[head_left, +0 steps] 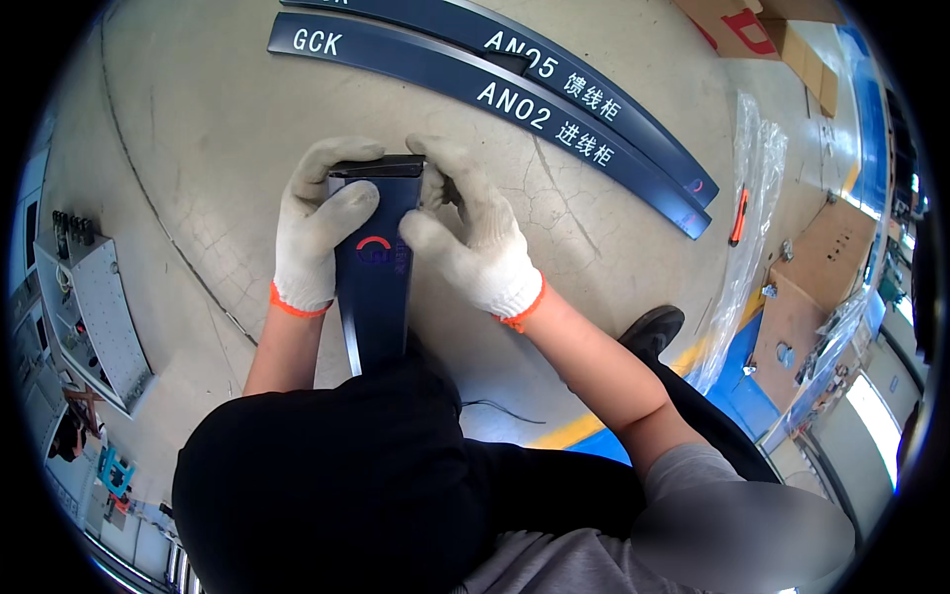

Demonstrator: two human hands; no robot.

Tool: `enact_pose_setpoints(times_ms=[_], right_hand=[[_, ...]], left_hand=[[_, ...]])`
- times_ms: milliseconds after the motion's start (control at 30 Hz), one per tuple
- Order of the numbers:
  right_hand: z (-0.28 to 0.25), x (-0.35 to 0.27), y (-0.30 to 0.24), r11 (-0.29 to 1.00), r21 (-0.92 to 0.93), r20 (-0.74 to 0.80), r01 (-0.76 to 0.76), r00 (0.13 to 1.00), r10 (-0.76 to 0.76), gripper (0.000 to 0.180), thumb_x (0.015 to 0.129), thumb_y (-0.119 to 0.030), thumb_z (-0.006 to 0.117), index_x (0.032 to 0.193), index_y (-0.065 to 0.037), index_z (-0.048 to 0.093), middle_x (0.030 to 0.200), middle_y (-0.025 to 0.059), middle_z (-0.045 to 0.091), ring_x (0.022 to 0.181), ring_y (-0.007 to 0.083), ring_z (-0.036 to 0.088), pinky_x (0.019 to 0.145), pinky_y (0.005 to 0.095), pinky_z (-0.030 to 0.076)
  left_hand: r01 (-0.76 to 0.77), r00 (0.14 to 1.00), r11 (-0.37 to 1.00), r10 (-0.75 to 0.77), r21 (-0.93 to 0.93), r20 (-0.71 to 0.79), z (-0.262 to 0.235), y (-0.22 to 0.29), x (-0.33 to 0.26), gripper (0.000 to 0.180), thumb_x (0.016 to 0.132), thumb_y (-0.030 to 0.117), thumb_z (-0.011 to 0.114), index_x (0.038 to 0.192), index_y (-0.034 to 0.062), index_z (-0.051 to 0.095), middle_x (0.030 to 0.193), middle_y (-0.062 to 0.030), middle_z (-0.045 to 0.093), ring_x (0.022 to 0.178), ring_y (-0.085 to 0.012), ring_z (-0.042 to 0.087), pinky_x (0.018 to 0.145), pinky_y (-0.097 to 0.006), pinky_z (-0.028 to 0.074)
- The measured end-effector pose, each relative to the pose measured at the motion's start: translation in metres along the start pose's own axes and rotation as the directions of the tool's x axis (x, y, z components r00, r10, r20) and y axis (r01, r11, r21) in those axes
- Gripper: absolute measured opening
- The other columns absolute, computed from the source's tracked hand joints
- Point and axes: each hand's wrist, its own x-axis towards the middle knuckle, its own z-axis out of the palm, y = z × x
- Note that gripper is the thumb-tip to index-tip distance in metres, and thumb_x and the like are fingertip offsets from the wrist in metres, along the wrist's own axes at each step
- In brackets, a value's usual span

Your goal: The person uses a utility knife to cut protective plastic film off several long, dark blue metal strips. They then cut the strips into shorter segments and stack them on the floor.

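The dark blue metal strip (374, 282) stands directly ahead of the person, its long axis running from the lap outward toward the floor, the near end hidden behind the black-clad knee (327, 475) and the far end held up between both hands. The left hand (315, 223), in a white knit glove with an orange cuff, is clamped on the left edge near the top, thumb laid across the front face and fingers curled over the end. The right hand (470, 238), gloved alike, pinches the right edge at the same height, thumb and forefinger closed on the strip's upper corner; whether it grips film or bare metal cannot be told. Both hands sit level and equally near the end, wrists bent inward, forearms rising from the lower edge. Two further long blue panels (495, 99) with white lettering lie side by side on the cracked concrete floor (198, 148), well apart beyond the hands. An orange utility knife (738, 218) lies to the right beside clear plastic wrap (752, 198)
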Motion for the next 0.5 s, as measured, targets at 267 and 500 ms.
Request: enact_pose_setpoints(times_ms=[267, 500], right_hand=[[0.015, 0.002, 0.000, 0.978, -0.207, -0.102, -0.018, 0.995, -0.003, 0.061, 0.090, -0.018, 0.085, 0.142, -0.006, 0.056, 0.112, 0.0140, 0.071, 0.076, 0.0229, 0.069, 0.070, 0.0373, 0.059], [0.035, -0.007, 0.025, 0.995, 0.047, -0.221, 0.088, 0.972, -0.076, 0.046, 0.091, -0.009, 0.080, 0.133, -0.007, 0.060, 0.108, 0.0112, 0.071, 0.070, 0.0192, 0.063, 0.066, 0.0346, 0.056]], left_hand=[[0.045, 0.997, 0.968, -0.029, 0.246, -0.067, 0.027, 0.007, -0.001, 0.028, 0.108, 0.009, 0.063, 0.134, 0.0025, 0.067, 0.126, -0.0068, 0.070, 0.113, -0.0129, 0.065, 0.100, -0.030, 0.054], [-0.058, 0.992, 0.899, 0.103, 0.434, -0.080, 0.032, -0.002, -0.008, 0.023, 0.112, 0.014, 0.062, 0.131, 0.0036, 0.067, 0.120, -0.0043, 0.069, 0.107, -0.0106, 0.064, 0.096, -0.029, 0.054]])
